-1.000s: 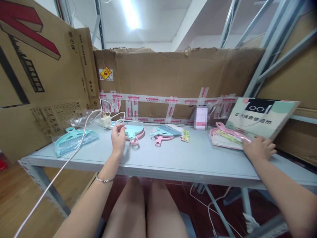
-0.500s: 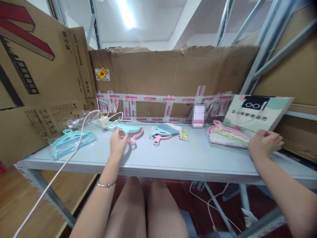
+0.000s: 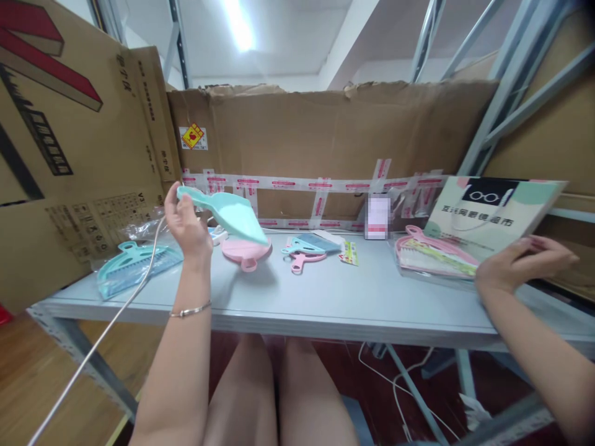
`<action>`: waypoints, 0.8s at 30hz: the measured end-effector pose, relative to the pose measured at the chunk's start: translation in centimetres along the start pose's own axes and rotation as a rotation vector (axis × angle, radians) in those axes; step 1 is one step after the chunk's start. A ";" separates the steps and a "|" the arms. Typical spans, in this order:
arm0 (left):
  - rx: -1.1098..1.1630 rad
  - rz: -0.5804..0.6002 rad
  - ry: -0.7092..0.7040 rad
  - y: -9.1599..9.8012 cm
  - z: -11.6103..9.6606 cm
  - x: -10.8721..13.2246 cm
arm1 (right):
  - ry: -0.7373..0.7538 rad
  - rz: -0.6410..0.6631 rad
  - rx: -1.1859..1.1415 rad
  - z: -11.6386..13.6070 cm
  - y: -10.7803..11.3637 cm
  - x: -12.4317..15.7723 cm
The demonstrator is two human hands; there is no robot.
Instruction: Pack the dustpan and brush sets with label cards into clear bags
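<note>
My left hand [image 3: 188, 226] is closed around the handle of a mint-green dustpan [image 3: 236, 215], raised above the table with its pan tilted down to the right. Below it a pink dustpan [image 3: 245, 249] lies on the tabletop. To the right of that are small brushes, one turquoise [image 3: 302, 246] and one pink [image 3: 303, 260], partly overlapping. My right hand [image 3: 525, 263] holds nothing; its fingers stretch out to the right, over the table's right side. Nearest to it are a clear-bagged pink dustpan set [image 3: 434, 253] and a printed paper bag [image 3: 493, 214].
A bagged turquoise dustpan set [image 3: 134, 269] lies at the table's left, with a white cable [image 3: 125, 306] running across it. Cardboard [image 3: 325, 136] walls the back, and a large carton [image 3: 83, 136] stands left. A phone-like upright thing [image 3: 377, 217] and a small coloured card [image 3: 349, 254] are mid-right.
My left hand has lifted the mint-green dustpan off the pink one, up and to the left, uncovering the pink one. My right hand has shifted slightly right and its fingers have straightened.
</note>
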State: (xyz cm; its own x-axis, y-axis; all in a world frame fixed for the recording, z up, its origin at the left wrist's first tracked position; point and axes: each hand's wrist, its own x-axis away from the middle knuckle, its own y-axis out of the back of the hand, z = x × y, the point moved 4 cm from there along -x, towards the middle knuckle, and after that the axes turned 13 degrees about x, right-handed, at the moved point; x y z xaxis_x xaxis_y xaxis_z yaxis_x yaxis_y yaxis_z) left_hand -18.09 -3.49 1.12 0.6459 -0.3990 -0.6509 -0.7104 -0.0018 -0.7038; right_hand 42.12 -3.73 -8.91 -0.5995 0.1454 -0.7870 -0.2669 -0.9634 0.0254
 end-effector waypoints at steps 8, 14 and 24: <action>0.170 0.430 0.593 -6.1 6.1 0.1 | 0.189 0.475 -0.578 17.6 2.6 5.7; 0.239 0.690 0.818 -8.6 8.6 4.4 | 0.329 1.395 -0.855 26.9 4.6 14.2; -0.345 0.877 0.937 -3.8 7.9 7.8 | 0.125 1.412 -0.863 25.6 4.1 18.1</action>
State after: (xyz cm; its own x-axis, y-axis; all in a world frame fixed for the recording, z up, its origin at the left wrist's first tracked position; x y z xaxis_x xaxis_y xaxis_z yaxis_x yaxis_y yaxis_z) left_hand -8.14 0.62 -3.48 -0.3960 -0.8641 -0.3106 -0.9140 0.4033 0.0435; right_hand 10.86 0.76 -7.25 0.0818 -0.8710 -0.4844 0.8940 -0.1507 0.4219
